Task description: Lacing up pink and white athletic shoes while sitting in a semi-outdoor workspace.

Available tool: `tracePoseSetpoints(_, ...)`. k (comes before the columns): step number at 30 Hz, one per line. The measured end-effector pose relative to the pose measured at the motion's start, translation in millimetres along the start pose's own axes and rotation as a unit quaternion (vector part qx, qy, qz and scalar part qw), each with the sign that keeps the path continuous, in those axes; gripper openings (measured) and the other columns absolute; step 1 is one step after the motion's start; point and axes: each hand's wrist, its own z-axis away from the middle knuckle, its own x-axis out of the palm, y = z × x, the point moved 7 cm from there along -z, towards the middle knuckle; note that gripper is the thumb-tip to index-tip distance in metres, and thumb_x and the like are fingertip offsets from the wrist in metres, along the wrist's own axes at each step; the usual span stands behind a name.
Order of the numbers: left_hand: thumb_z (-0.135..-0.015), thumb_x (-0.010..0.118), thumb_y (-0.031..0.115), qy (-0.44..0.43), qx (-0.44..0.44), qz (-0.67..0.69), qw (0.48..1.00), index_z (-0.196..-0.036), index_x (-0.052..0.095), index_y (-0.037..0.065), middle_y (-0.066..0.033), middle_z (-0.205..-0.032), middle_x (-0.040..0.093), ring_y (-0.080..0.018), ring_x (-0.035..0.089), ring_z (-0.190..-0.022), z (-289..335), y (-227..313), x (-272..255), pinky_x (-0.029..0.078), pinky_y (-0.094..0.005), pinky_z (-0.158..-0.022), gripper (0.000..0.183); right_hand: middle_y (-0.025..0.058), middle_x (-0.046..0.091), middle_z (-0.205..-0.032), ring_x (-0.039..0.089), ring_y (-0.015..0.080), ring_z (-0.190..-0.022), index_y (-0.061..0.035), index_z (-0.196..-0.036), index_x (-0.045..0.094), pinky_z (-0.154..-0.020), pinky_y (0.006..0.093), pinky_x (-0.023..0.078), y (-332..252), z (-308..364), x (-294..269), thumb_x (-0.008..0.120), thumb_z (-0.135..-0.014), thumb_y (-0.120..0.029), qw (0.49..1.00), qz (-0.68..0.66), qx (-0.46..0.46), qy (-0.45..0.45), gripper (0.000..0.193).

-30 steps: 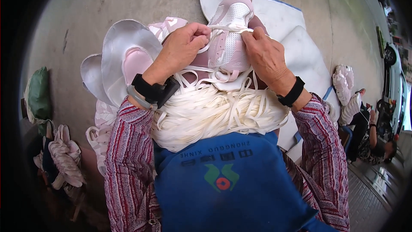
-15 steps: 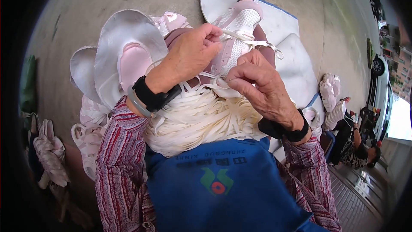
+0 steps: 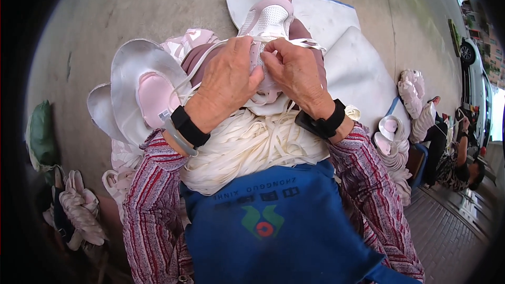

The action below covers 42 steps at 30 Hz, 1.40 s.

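A white and light pink sneaker [image 3: 269, 18] lies between my knees, toe pointing away from me. Over its eyelet rows, my left hand [image 3: 229, 81] is closed near the left side, with a flat white shoelace [image 3: 201, 62] running out from its fingertips. Close beside it, my right hand [image 3: 300, 73] pinches at the lacing, fingers bent and pressed together. The lace's loose end passes beyond the right knuckles. My fingers cover most of the eyelets, and the exact grip points are partly hidden. A thick bundle of cream laces [image 3: 252, 144] rests on my lap below the shoe.
A blue apron [image 3: 263, 221] covers my lap. Grey-white sheets [image 3: 357, 68] lie under and right of the shoe. Silvery padded pieces with a pink insole [image 3: 155, 94] stand at left. More shoes [image 3: 81, 208] are stacked on both sides. Another person [image 3: 457, 163] sits at far right.
Both hands have come together over the shoe's lacing. The right hand moved up and left from near the lace bundle; the left dropped lower. The view has shifted slightly.
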Motion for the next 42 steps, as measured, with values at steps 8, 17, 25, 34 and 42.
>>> tracePoseSetpoints(8,-0.076,0.057,0.005,-0.009,-0.050,0.082,0.995,-0.109,0.057,-0.001,-0.0150,-0.089,0.060,-0.0225,0.061,-0.075,-8,-15,2,0.050,-0.0319,-0.070,0.034,0.0146,0.064,-0.069,0.064,0.0289,-0.061,-0.0070,-0.096,0.068,-0.054,0.0360,0.048,-2,1,9,0.064,-0.084,-0.021,0.997,0.063,-0.031,0.044,0.019)
tracePoseSetpoints(17,-0.076,0.060,0.008,-0.021,-0.102,0.118,0.988,-0.100,0.056,-0.002,-0.0158,-0.092,0.059,-0.0273,0.060,-0.079,-2,-14,-1,0.048,-0.0346,-0.072,0.026,0.0169,0.061,-0.066,0.062,0.0334,-0.060,-0.0037,-0.077,0.061,-0.054,0.0403,0.047,-11,-4,9,0.061,-0.083,-0.016,0.991,0.087,-0.089,0.057,0.013)
tracePoseSetpoints(25,-0.093,0.053,0.028,-0.151,-0.247,0.280,0.915,-0.099,0.057,-0.001,-0.0104,-0.084,0.062,-0.0171,0.059,-0.069,24,-18,-3,0.050,-0.0283,-0.065,0.029,0.0009,0.057,-0.061,0.051,0.0058,-0.059,0.0014,-0.075,0.062,-0.053,0.0247,0.042,-10,31,-33,0.063,-0.082,-0.011,0.955,-0.245,0.082,-0.146,0.015)
tracePoseSetpoints(34,-0.100,0.037,0.036,-0.230,-0.443,0.598,0.627,-0.109,0.052,-0.001,-0.0084,-0.076,0.063,-0.0174,0.062,-0.063,20,24,73,0.055,-0.0309,-0.061,0.041,0.0082,0.059,-0.072,0.055,0.0222,-0.056,-0.0014,-0.091,0.060,-0.050,0.0301,0.041,-127,142,-52,0.062,-0.087,-0.004,0.704,-0.517,-0.176,-0.454,0.005)
tracePoseSetpoints(42,-0.101,0.037,0.035,-0.332,-0.161,0.371,0.852,-0.087,0.054,0.004,0.0029,-0.053,0.043,-0.0061,0.038,-0.042,46,108,25,0.031,-0.0219,-0.041,0.038,-0.0063,0.041,-0.054,0.035,0.0019,-0.044,0.0014,-0.095,0.060,-0.042,0.0186,0.029,21,140,-70,0.049,-0.097,-0.026,0.777,-0.537,0.217,-0.245,0.030)
